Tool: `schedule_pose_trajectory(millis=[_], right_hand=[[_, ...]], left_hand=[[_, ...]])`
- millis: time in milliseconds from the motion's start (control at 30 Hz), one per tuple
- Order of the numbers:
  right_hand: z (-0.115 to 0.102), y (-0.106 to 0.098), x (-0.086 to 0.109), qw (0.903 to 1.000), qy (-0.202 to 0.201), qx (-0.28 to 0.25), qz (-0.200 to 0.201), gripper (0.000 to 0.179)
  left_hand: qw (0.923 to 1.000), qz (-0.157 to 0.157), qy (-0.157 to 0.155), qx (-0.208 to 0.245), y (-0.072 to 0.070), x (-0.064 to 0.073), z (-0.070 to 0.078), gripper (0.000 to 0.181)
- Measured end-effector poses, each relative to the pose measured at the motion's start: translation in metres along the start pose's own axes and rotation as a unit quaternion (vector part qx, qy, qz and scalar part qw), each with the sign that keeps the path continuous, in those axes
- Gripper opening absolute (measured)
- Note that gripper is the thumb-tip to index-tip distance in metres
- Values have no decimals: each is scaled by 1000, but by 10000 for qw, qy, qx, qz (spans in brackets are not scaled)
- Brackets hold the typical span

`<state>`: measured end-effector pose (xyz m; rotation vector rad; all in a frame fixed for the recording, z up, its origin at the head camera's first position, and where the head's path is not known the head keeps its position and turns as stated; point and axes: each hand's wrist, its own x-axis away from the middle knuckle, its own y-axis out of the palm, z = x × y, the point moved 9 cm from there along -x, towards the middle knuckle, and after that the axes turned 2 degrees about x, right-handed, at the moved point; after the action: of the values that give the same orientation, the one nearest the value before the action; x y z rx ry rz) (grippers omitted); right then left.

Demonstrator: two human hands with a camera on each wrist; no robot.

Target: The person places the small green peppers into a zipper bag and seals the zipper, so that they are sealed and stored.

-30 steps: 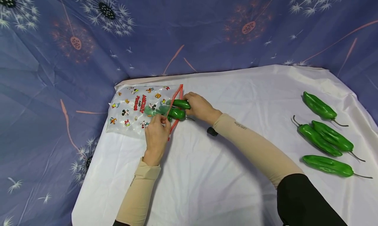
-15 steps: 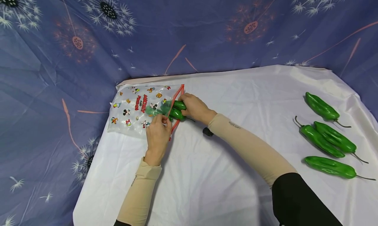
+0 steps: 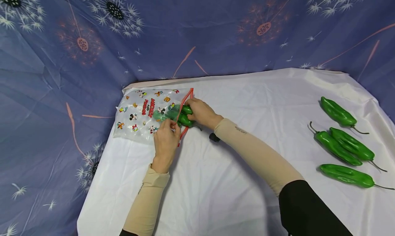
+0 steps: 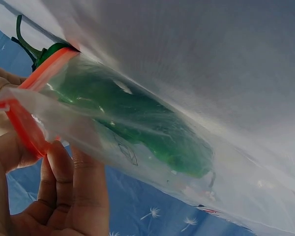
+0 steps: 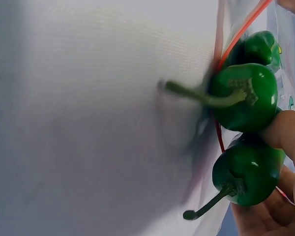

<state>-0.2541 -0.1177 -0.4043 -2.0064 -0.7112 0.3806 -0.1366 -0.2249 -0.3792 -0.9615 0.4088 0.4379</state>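
A clear zip bag point(image 3: 128, 128) printed with cartoon figures lies at the back left of the table, its red-edged mouth facing right. My left hand point(image 3: 165, 140) pinches the near side of that red edge point(image 4: 28, 130) between thumb and fingertips. At the mouth, my right hand point(image 3: 204, 114) grips a green pepper point(image 5: 248, 169), stem outward, most of its body inside the bag. Beside it another green pepper point(image 5: 243, 98) pokes its stem end out of the opening. A third green pepper point(image 5: 260, 46) shows behind those two in the right wrist view.
Several green peppers lie at the table's right side: one at the back point(image 3: 337, 111), two side by side point(image 3: 336, 148), and one nearer point(image 3: 347, 175). A white cloth point(image 3: 222, 188) covers the table. A patterned blue curtain point(image 3: 216, 33) hangs behind and at the left.
My right hand has moved left, pushing the gripped pepper deeper into the bag. My left hand keeps its pinch on the bag's edge. The head view has shifted slightly.
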Motion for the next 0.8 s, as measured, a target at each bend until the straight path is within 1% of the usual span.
schedule_pose_trajectory(millis=[367,567,800], right_hand=[[0,7,-8,9999,-42,-76,81,45],[2,6,-8,10000,-4,-57,58,49],[4,6,-5,9998,133,-117,-48,57]], left_hand=[[10000,10,-2,-12,0,0,0,5],[10000,2,-6,11,1,0,0,5],[10000,37,58,7,1,0,0,5]])
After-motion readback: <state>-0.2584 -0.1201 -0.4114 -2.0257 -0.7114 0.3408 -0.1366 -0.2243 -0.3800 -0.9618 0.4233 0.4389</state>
